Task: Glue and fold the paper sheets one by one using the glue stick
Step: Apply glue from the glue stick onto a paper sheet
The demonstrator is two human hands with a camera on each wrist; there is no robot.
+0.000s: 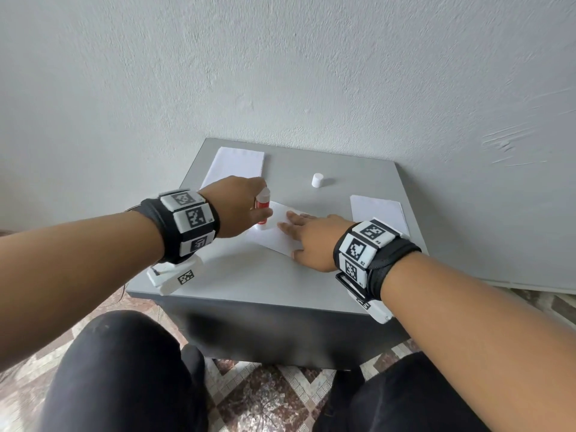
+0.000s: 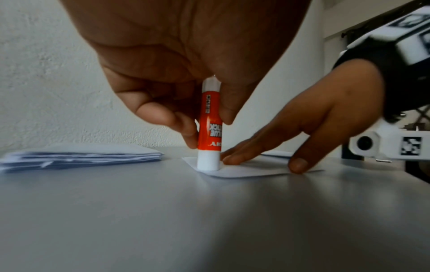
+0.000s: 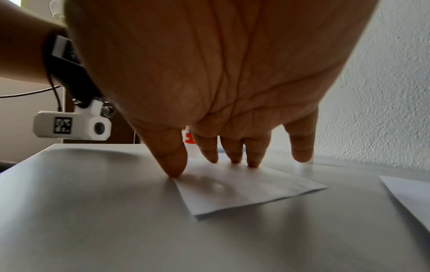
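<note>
Item 1. Surface (image 1: 358, 169): grey, flat-topped block set against a pale textured wall (image 1: 311, 73); patterned floor (image 1: 265, 397) below.

Item 2. Paper sheet (image 1: 274, 238): white, lying flat near the middle of the surface, set at an angle to the edges. In the right wrist view its near corner (image 3: 232, 195) points toward the camera.

Item 3. Glue stick (image 2: 208, 127): red-orange label, white ends, uncapped, held upright with its lower end touching the sheet's left corner. The left hand (image 1: 240, 207) grips it, thumb on one side and fingers curled round the other.

Item 4. Right hand (image 1: 314, 241): spread flat, fingers straight, fingertips (image 3: 235, 158) and thumb pressing on the sheet just beside the glue stick; it grasps nothing.

Item 5. Cap (image 1: 318, 180): small, white, standing alone toward the back of the surface, well apart from the hands.

Item 6. Stack of paper (image 1: 235, 165): white, at the back left corner; the left wrist view shows several layers (image 2: 81, 156).

Item 7. Second sheet (image 1: 377, 212): white, lying flat on the right side, partly behind the right wrist band (image 1: 371, 254).

Item 8. Left wrist band (image 1: 187, 222): black with white marker tiles.
</note>
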